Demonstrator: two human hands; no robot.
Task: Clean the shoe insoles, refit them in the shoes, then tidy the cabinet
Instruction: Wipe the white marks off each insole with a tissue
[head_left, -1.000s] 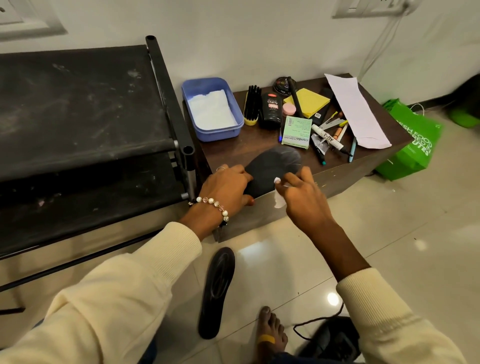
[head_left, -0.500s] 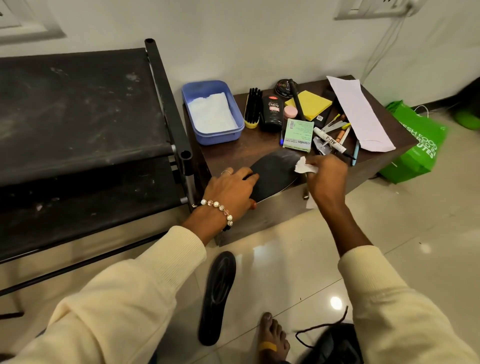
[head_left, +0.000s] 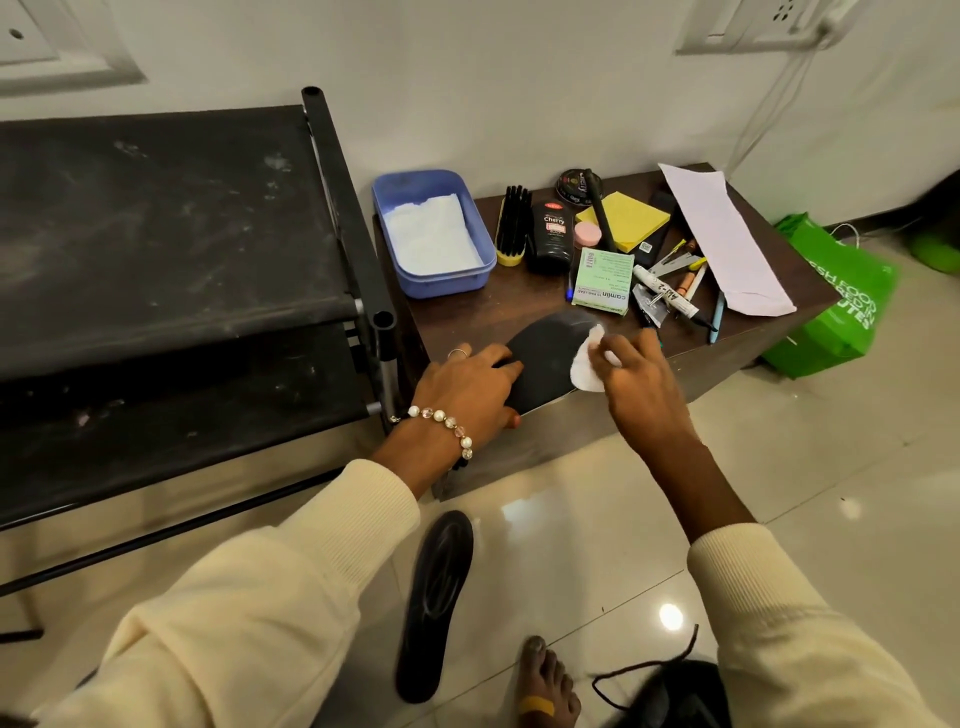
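Note:
A black insole (head_left: 550, 353) lies on the front edge of the brown cabinet top (head_left: 467, 317). My left hand (head_left: 470, 395) presses flat on its near end, holding it down. My right hand (head_left: 634, 379) pinches a white wipe (head_left: 584, 364) against the insole's far right part. A second black insole (head_left: 436, 603) lies on the tiled floor below. At the bottom right a black shoe (head_left: 670, 691) with a loose lace shows partly.
A blue tub (head_left: 431, 234) of white wipes, a shoe brush (head_left: 511, 226), a polish bottle (head_left: 553, 236), sticky notes, pens and paper crowd the cabinet top. A black shoe rack (head_left: 171, 249) stands left. A green bag (head_left: 836, 301) sits right. My bare foot (head_left: 548, 680) is below.
My right hand drew the wipe back from the insole's far tip toward the near right edge. The left hand stayed pressing on the insole.

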